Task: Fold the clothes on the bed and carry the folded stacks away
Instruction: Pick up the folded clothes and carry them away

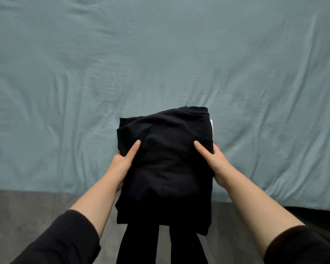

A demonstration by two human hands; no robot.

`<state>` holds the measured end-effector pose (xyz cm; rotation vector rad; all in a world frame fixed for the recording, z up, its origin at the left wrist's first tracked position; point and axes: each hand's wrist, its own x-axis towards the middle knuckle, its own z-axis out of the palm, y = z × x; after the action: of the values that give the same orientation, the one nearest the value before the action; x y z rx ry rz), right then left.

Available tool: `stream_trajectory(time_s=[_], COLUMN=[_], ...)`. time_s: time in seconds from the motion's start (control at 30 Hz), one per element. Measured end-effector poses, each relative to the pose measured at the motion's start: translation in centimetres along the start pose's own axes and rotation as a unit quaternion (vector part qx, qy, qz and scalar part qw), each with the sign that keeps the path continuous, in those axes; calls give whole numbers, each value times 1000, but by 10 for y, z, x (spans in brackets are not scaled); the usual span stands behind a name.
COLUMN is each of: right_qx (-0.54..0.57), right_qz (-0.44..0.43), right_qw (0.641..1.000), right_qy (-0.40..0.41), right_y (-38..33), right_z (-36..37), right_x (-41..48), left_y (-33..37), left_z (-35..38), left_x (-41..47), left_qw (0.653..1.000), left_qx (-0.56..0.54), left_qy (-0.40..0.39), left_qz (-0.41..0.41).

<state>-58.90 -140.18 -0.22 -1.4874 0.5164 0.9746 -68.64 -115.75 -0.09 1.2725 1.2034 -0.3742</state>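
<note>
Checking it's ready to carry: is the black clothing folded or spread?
Folded: the black clothing is a compact, layered block, gripped at its sides by the left hand and right hand.

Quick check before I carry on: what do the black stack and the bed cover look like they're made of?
The black folded stack looks like soft matte knit, perhaps cotton jersey or fleece: no sheen, rounded folds, and it dents where the left hand and right hand grip it. The bed sheet looks like thin woven fabric, likely cotton, matte grey-teal with fine creases.
</note>
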Motion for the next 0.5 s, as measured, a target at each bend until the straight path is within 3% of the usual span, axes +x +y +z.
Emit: stream_trajectory(time_s=[0.2,0.3,0.33,0.37,0.43,0.5], right_qx=[3,-147,-250,-351,-418,-437], right_qz=[-114,-80,-63,-72,-234,-389], right_qw=[993,981,952,905,832,783], right_qy=[34,100,163,230,280,211], right_y=[-6,-16,-22,-28,-36,-31], right_z=[8,9,13,20,46,73], right_x=[-1,7,10,10,5,1], left_y=[5,15,21,27,37,39], left_z=[11,10,12,16,29,49], left_x=[1,12,15,14,5,1], left_qw=[991,993,986,962,861,775], left_qx=[4,46,96,182,309,355], left_qy=[60,64,104,178,327,321], left_qz=[123,89,85,99,238,412])
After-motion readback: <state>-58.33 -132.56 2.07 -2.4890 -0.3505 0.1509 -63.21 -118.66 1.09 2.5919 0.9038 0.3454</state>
